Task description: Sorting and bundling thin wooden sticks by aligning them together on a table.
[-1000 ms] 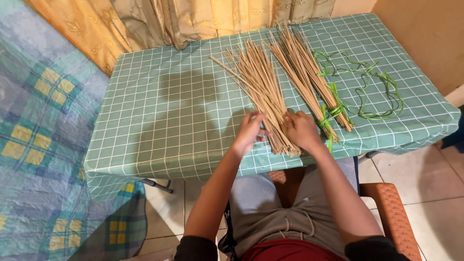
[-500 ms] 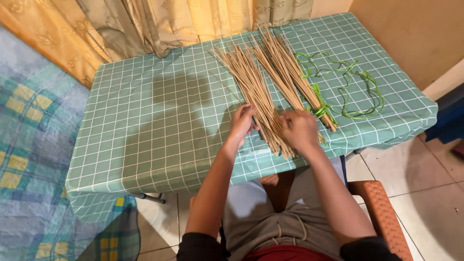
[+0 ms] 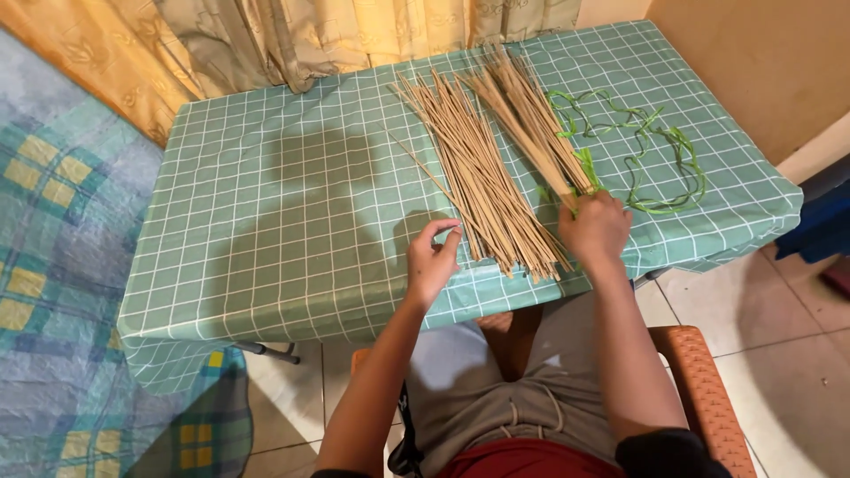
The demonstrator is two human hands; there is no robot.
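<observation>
A loose pile of thin tan sticks (image 3: 478, 181) lies fanned on a table with a green checked cloth (image 3: 292, 221). Beside it on the right lies a second bundle of sticks (image 3: 527, 115), tied near its lower end with green string. My right hand (image 3: 595, 232) is closed around the lower end of that tied bundle. My left hand (image 3: 432, 261) rests on the cloth just left of the loose pile, fingers curled and apart, holding nothing I can see. A single stick (image 3: 423, 168) lies apart to the left of the pile.
Green string (image 3: 660, 155) lies in loops on the right part of the table. Yellow curtains (image 3: 292, 35) hang behind the table. A patterned blue bed cover (image 3: 62, 265) is at the left. I sit on an orange woven chair (image 3: 704, 394). A brown wall (image 3: 753, 62) stands at the right.
My hands have come apart: the left moved off the loose pile to its left side, and the right moved right onto the tied bundle's end. The camera view shifted slightly.
</observation>
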